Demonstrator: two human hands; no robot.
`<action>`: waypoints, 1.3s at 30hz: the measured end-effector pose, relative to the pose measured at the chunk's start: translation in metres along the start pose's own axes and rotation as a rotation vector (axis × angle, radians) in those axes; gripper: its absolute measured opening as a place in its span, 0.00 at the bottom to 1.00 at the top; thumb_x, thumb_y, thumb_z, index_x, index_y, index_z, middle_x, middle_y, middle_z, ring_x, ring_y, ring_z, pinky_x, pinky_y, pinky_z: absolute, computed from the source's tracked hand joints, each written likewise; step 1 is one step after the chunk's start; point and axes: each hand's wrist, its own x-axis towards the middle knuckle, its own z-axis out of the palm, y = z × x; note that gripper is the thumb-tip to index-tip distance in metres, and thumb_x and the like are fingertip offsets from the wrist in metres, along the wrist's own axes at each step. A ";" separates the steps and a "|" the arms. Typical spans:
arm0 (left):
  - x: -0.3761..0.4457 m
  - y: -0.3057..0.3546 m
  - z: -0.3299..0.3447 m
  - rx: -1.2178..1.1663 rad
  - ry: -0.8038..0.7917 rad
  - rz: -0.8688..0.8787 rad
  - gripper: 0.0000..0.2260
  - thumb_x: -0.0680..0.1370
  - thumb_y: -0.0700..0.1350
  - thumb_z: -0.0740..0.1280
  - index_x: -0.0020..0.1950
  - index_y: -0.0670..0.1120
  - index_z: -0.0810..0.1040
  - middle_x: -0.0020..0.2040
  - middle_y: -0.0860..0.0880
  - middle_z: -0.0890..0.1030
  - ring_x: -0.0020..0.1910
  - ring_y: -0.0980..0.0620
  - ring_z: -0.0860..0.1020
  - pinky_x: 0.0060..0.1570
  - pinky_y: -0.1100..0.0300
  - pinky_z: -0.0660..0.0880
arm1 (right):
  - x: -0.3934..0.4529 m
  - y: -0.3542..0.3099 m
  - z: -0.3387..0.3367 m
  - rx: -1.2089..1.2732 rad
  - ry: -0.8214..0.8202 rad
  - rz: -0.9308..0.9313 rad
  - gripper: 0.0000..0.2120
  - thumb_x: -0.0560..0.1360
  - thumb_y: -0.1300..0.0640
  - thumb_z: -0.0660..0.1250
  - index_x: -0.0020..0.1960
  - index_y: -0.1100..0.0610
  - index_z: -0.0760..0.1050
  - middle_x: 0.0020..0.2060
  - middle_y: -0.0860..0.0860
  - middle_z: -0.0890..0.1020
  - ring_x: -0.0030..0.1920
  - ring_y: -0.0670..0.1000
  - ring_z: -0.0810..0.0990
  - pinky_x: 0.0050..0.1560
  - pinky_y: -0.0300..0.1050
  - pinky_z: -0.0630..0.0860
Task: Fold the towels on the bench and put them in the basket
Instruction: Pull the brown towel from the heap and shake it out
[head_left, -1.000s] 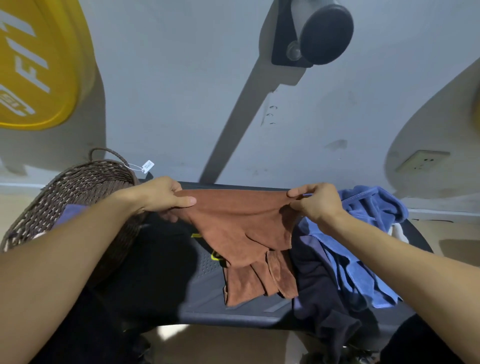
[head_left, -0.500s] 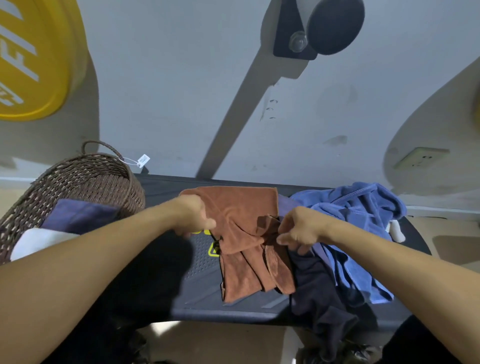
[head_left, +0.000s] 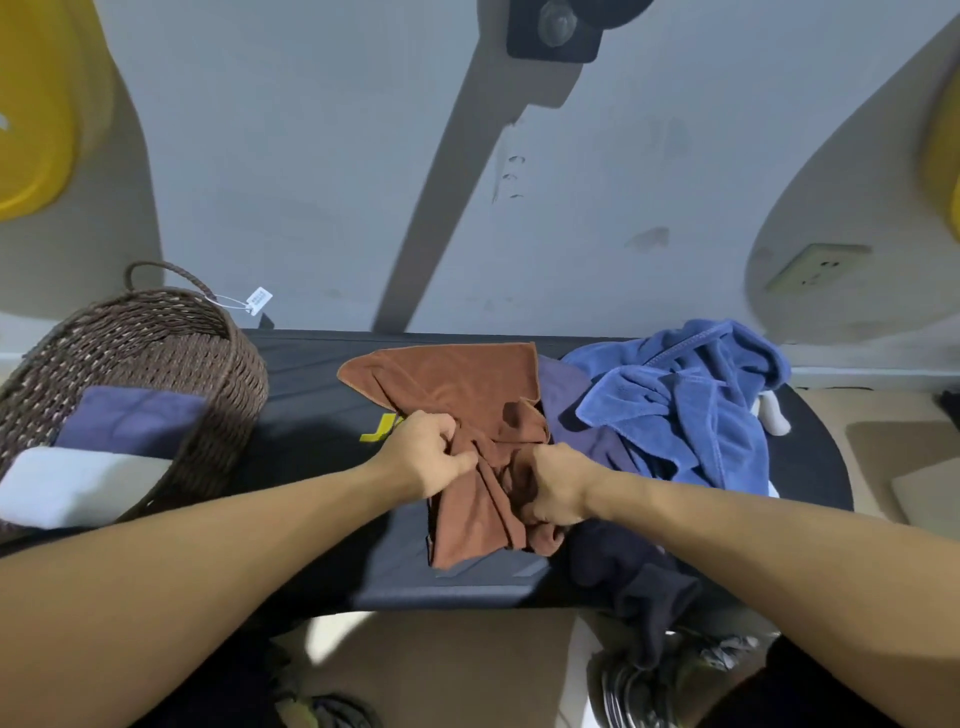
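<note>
L hand (head_left: 431, 452) & R hand (head_left: 558, 488) had dropped from chest height, fingers bunching crumpled rust-brown microfibre towel (head_left: 467, 405) on black padded desk (head_left: 311, 374); fold restarting prob. Brown woven wicker basket (head_left: 156, 338) beyond, w/ folded ones.

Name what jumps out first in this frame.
Both hands, left hand and right hand, grip a bunched brown towel mid-bench. A rumpled blue towel lies to its right. The wicker basket at left holds folded towels.
</note>
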 end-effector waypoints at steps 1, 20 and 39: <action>0.002 0.005 -0.005 -0.023 0.031 0.000 0.20 0.73 0.47 0.72 0.30 0.50 0.63 0.20 0.58 0.67 0.23 0.59 0.66 0.28 0.65 0.63 | -0.001 -0.002 -0.004 0.019 -0.064 0.023 0.10 0.72 0.62 0.68 0.52 0.63 0.80 0.48 0.60 0.84 0.45 0.61 0.84 0.43 0.52 0.81; -0.031 -0.026 -0.041 0.397 0.258 0.250 0.13 0.70 0.46 0.72 0.43 0.49 0.68 0.39 0.54 0.73 0.39 0.50 0.73 0.36 0.56 0.66 | -0.013 0.004 -0.010 -0.040 0.148 0.217 0.14 0.78 0.57 0.62 0.58 0.65 0.68 0.51 0.62 0.82 0.49 0.62 0.83 0.45 0.49 0.79; -0.011 -0.017 -0.031 0.481 -0.403 0.173 0.07 0.76 0.44 0.69 0.42 0.53 0.73 0.40 0.57 0.74 0.42 0.54 0.74 0.44 0.60 0.71 | -0.007 -0.003 -0.010 0.061 -0.292 -0.201 0.05 0.76 0.61 0.71 0.51 0.61 0.79 0.35 0.54 0.84 0.40 0.57 0.85 0.45 0.49 0.83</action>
